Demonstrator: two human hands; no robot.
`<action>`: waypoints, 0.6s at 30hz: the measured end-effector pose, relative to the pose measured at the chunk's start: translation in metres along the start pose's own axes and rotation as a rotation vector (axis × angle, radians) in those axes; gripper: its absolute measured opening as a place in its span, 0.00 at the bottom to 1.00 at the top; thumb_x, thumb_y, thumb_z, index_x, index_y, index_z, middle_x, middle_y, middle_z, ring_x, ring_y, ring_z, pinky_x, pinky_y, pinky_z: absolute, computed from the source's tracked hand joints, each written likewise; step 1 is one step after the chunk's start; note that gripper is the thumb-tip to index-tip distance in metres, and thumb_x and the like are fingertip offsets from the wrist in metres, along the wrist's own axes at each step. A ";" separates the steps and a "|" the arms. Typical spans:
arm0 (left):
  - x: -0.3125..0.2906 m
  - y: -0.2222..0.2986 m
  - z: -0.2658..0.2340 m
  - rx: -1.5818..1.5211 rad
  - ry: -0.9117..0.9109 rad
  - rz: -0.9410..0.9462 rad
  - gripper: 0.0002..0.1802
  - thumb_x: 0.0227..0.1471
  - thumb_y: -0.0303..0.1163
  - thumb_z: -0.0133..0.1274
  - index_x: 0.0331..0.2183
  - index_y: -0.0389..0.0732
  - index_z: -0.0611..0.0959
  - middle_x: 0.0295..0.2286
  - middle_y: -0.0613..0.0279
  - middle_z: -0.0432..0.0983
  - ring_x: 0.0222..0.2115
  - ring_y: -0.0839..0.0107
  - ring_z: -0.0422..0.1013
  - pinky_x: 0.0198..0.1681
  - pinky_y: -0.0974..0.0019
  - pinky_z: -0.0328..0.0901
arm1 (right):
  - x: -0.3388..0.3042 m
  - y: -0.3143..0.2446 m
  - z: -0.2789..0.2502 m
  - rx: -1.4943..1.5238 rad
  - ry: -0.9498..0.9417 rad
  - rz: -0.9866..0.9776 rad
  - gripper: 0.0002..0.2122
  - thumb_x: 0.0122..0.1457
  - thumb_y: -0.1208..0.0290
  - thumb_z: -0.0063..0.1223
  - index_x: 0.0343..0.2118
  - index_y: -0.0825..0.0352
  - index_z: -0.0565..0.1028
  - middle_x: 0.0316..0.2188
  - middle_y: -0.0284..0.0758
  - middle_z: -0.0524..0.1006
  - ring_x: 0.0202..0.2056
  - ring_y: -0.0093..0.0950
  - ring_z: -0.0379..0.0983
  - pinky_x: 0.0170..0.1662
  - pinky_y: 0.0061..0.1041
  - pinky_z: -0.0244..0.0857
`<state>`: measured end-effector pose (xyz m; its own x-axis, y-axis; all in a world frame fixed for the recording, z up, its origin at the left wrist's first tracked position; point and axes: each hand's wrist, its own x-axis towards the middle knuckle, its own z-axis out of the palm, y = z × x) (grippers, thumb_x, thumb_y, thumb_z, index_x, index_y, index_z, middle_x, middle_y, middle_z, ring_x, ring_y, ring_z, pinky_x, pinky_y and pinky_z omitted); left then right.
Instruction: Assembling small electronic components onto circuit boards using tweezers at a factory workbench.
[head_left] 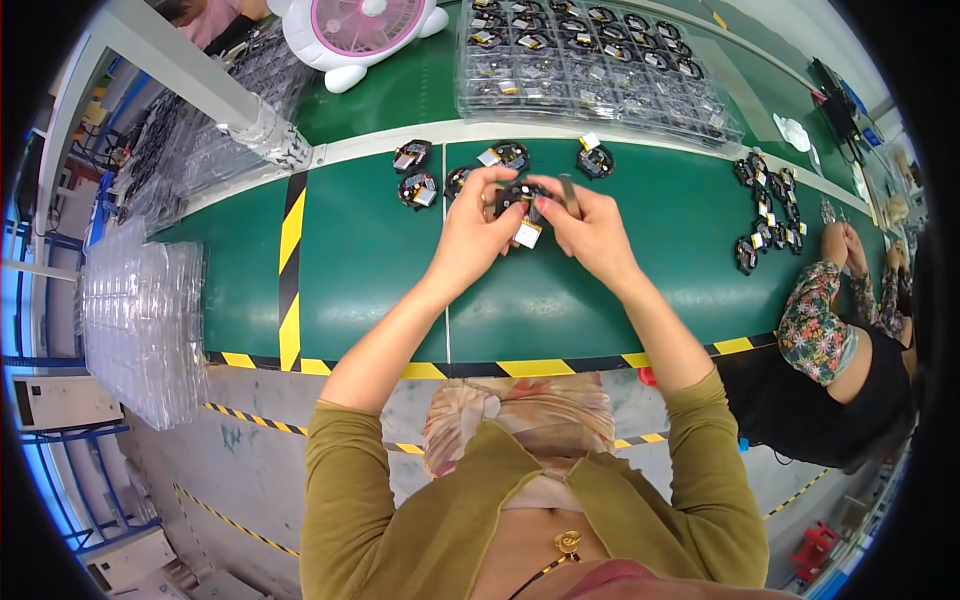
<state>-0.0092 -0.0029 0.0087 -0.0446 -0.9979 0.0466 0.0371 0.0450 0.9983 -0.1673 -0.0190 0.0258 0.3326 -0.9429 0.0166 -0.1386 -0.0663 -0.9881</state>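
Note:
Above the green work surface [370,280], both hands meet at a round black electronic part [516,193] with a small white block [527,235] hanging from its near side. My left hand [478,215] is closed on the part's left edge, thumb pressed to it. My right hand [592,228] pinches the right edge; a slim grey metal strip [569,196], perhaps tweezers, sticks up between its fingers. Similar round parts lie just beyond: one [411,155] and another [418,190] to the left, one [509,155] behind my hands, and one [594,160] to the right.
A clear compartment tray [600,75] of round parts stands at the back, beside a white and pink fan [365,25]. Stacked clear trays [140,320] stand at left near a white post [200,85]. More parts [765,205] lie at right, near a co-worker's hands [845,248]. Striped tape [535,368] edges the table.

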 end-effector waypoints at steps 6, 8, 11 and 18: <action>-0.008 -0.007 0.003 0.063 0.089 0.160 0.13 0.46 0.20 0.49 0.36 0.36 0.66 0.27 0.64 0.71 0.22 0.86 0.64 0.20 0.82 0.57 | -0.011 0.009 0.007 0.202 0.018 0.078 0.12 0.55 0.72 0.47 0.41 0.72 0.71 0.10 0.24 0.64 0.12 0.12 0.56 0.15 0.13 0.47; -0.010 -0.004 0.004 0.161 0.123 0.153 0.12 0.44 0.21 0.53 0.33 0.36 0.69 0.26 0.66 0.69 0.20 0.84 0.62 0.21 0.81 0.56 | -0.011 0.010 0.008 0.217 0.015 0.064 0.13 0.55 0.73 0.46 0.41 0.74 0.71 0.11 0.25 0.65 0.13 0.12 0.57 0.15 0.13 0.47; -0.010 -0.004 0.002 0.721 0.343 0.462 0.11 0.37 0.29 0.59 0.26 0.39 0.75 0.24 0.62 0.66 0.23 0.69 0.67 0.24 0.68 0.63 | -0.014 0.012 0.010 0.257 0.029 0.047 0.13 0.54 0.74 0.48 0.42 0.72 0.71 0.14 0.23 0.66 0.15 0.11 0.58 0.17 0.13 0.50; -0.010 -0.004 0.004 0.527 0.303 0.369 0.06 0.38 0.24 0.57 0.24 0.38 0.77 0.23 0.63 0.69 0.23 0.72 0.66 0.25 0.71 0.62 | -0.016 0.016 0.019 0.053 0.113 -0.056 0.14 0.53 0.75 0.50 0.43 0.69 0.70 0.13 0.22 0.63 0.15 0.10 0.55 0.17 0.13 0.50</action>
<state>-0.0127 0.0072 0.0045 0.1600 -0.8786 0.4499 -0.4949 0.3230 0.8067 -0.1573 0.0014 0.0066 0.2308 -0.9692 0.0857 -0.0724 -0.1050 -0.9918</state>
